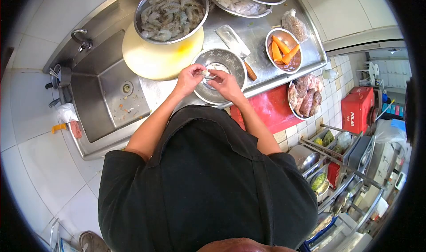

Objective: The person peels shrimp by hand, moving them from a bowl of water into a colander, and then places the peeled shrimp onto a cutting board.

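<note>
Pale grey and slight, the small raw shrimp [207, 74] is pinched between both hands just above the round perforated steel colander [233, 62], which sits on the stainless steel counter [259, 34]. Its long axis runs roughly across the picture, from one hand to the other. It is too small to tell which end is the head.

The left hand [188, 79] has its fingers [199, 71] closed together on one end. The right hand [228, 85] has its fingers [216, 76] clamped on the other. The shrimp bridges the two sets of fingertips and touches both.

Beyond the colander, a large steel bowl of grey raw shrimps [171, 12] stands on a round pale yellow cutting board [155, 61], beside the steel sink [111, 96]. A broad steel cleaver [233, 41] lies just beside the colander. Farther right is a steel bowl with orange carrot pieces [284, 50]. A red cutting board [266, 107] lies near the right forearm.
</note>
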Tool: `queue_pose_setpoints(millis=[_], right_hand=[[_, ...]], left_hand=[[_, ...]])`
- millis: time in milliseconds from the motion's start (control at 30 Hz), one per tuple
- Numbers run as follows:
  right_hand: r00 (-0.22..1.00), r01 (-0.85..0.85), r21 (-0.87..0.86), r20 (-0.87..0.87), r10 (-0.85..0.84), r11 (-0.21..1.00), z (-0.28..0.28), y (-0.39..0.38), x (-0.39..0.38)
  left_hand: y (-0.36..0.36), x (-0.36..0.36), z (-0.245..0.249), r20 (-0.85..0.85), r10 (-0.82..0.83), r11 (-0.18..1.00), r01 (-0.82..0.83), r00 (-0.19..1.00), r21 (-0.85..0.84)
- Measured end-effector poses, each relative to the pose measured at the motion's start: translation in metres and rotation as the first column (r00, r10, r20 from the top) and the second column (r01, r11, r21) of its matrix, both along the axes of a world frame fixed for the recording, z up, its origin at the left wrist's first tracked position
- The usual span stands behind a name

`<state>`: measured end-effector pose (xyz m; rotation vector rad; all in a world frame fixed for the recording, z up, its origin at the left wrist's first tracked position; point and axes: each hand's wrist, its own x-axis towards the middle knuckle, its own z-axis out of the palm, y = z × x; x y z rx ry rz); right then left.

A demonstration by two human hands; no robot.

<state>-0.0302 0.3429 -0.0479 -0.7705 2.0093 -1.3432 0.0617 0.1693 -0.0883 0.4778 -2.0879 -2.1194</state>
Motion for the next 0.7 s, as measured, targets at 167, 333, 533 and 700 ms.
queue_pose_setpoints(millis=[167, 333, 533, 700], right_hand=[[1.000, 0.012, 0.107, -0.013, -0.010, 0.994, -0.004, -0.008, 0.007], [0.981, -0.122, 0.137, -0.136, 0.141, 0.983, 0.006, -0.006, 0.010], [0.942, -0.212, 0.172, -0.226, 0.248, 0.962, 0.003, -0.005, 0.015], [0.950, -0.182, 0.155, -0.226, 0.214, 0.971, -0.003, 0.000, 0.012]], left_hand=[[-0.007, 0.004, 0.003, 0.086, -0.030, 0.976, 0.011, 0.996, 0.219], [-0.010, 0.013, 0.001, 0.120, -0.020, 0.979, -0.005, 0.993, 0.203], [-0.006, 0.025, -0.004, 0.131, 0.056, 0.992, -0.071, 0.990, 0.108], [-0.021, 0.033, -0.003, 0.121, 0.183, 0.978, -0.193, 0.976, 0.077]])
